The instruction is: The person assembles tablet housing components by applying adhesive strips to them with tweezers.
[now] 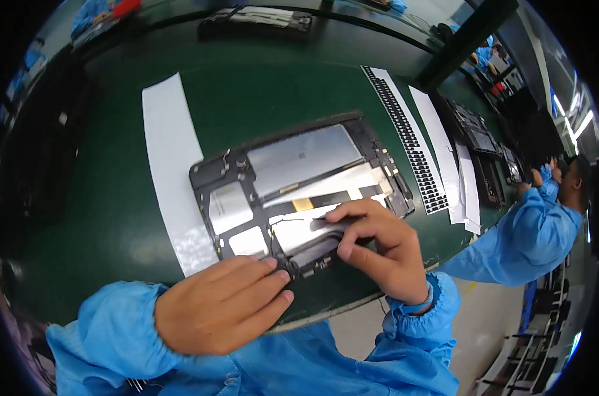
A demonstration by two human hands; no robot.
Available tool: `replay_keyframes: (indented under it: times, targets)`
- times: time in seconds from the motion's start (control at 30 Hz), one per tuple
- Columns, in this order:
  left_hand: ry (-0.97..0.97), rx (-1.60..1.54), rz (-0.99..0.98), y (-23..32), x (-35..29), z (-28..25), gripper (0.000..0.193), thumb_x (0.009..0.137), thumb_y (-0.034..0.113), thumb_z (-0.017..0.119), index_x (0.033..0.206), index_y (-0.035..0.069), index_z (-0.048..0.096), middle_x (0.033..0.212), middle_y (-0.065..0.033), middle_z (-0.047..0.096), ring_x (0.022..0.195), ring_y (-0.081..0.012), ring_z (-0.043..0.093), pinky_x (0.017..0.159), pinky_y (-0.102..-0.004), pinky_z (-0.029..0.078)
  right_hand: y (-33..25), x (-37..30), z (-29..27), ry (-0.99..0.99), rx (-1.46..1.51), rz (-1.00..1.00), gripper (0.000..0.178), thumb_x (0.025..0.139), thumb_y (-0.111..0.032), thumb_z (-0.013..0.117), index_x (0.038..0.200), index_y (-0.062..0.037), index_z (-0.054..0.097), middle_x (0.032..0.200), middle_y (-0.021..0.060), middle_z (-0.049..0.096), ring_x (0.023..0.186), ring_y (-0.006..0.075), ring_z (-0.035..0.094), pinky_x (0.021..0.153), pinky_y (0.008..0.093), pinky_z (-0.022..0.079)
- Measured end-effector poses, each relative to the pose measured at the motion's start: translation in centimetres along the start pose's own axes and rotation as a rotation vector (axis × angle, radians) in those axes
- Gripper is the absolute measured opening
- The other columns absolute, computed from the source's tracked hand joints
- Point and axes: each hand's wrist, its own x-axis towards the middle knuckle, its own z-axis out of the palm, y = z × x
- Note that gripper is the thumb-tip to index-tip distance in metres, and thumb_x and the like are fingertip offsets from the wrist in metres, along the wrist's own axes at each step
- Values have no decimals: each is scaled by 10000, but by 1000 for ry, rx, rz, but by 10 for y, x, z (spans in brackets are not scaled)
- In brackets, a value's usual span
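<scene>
An opened tablet housing (pixel 306 191) lies tilted on the green table in front of me, inner side up. It shows a large silver battery (pixel 303 158), a black ribbon cable with a gold patch, and thin wires. My left hand (pixel 227 303) rests on its near left edge, fingers stretched out and lying flat. Over the near right part of the housing is my right hand (pixel 385 247), its index fingertip beside a small dark piece (pixel 319 223). Thumb and middle finger are pinched together there; whatever they hold is too small to name.
A white paper strip (pixel 171 165) lies left of the housing. To the right are a sheet with rows of black pieces (pixel 412 142), more white strips (pixel 438 125) and dark device housings (pixel 471 125). A co-worker (pixel 530 231) in blue sits at right. Another stack (pixel 256 23) stands at the back.
</scene>
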Motion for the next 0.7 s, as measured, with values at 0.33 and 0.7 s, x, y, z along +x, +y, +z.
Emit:
replay_keyframes:
  times: [0.33,0.7]
  targets:
    - [-44,-110,49,-30,1,12,252,706,83,631,926,-41,618,959,-165,598,913,-291,588,777,-353,494,2,-3,10,15,-144,-73,62,638,12,628,683,-7,589,1100,138,566,1072,320,490,897,405,374]
    - [-46,-21,73,-24,3,9,203,745,63,592,919,-38,620,987,-160,599,931,-281,585,800,-350,481,3,-2,15,27,-203,-100,83,623,8,639,678,-2,576,1078,145,572,1047,328,503,880,416,381]
